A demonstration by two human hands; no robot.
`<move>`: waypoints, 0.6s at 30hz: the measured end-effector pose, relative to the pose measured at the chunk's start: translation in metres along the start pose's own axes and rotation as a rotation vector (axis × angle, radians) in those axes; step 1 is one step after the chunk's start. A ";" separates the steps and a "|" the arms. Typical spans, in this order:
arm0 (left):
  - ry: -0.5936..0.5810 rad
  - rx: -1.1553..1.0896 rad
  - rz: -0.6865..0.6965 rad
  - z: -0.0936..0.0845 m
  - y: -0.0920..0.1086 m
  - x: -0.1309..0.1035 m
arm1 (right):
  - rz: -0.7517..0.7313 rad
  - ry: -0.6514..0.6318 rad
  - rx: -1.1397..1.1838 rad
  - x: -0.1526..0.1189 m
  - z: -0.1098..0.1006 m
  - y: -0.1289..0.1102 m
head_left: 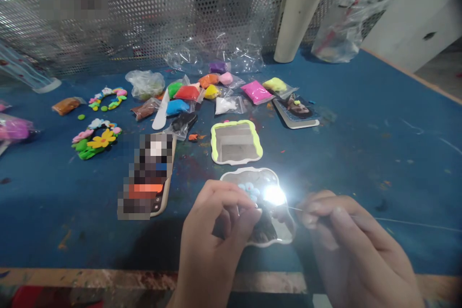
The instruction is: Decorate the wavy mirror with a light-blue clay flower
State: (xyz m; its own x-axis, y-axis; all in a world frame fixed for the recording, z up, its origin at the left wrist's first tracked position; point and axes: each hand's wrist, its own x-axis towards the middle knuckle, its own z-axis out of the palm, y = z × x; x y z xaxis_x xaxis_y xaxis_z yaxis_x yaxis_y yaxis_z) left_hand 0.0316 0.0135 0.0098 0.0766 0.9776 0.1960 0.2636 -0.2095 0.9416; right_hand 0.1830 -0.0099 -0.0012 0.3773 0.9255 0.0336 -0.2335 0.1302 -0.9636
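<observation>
My left hand (224,221) is closed in a pinch over the nearer mirror (285,226), which has a white wavy frame. A tiny whitish bit shows at its fingertips, too small to name. Just beyond those fingers is a light-blue flower (249,191); whether it lies on the glass or touches the hand, I cannot tell. To the right, my right hand (353,240) pinches a thin wire-like strand (407,224), its short end pointing left over the mirror's edge and its long end trailing right. Bright glare covers part of the glass.
Behind lies a second mirror (236,142) edged in yellow. A phone (168,192) rests at left, near two flowered clay rings (108,98). Several bags of coloured clay (187,92), a white spatula (161,113), a booklet (296,113) and a tumbler (299,17) stand or lie farther back.
</observation>
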 end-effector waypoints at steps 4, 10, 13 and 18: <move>-0.017 -0.014 -0.006 0.000 0.000 -0.001 | -0.002 -0.010 0.008 -0.002 0.000 0.000; -0.021 -0.001 0.007 0.000 0.001 -0.002 | 0.009 -0.022 -0.016 -0.001 0.000 -0.001; -0.032 0.009 0.027 0.000 0.000 -0.003 | -0.005 -0.038 -0.024 0.000 -0.001 0.001; -0.046 0.014 0.044 0.000 -0.002 -0.005 | -0.005 -0.039 -0.044 -0.001 -0.001 0.001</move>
State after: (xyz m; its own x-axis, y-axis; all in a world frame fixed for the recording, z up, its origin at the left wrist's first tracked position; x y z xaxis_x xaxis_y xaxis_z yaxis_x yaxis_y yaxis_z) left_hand 0.0311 0.0088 0.0070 0.1325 0.9655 0.2239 0.2727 -0.2527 0.9283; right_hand 0.1835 -0.0112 -0.0027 0.3427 0.9382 0.0484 -0.1914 0.1202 -0.9741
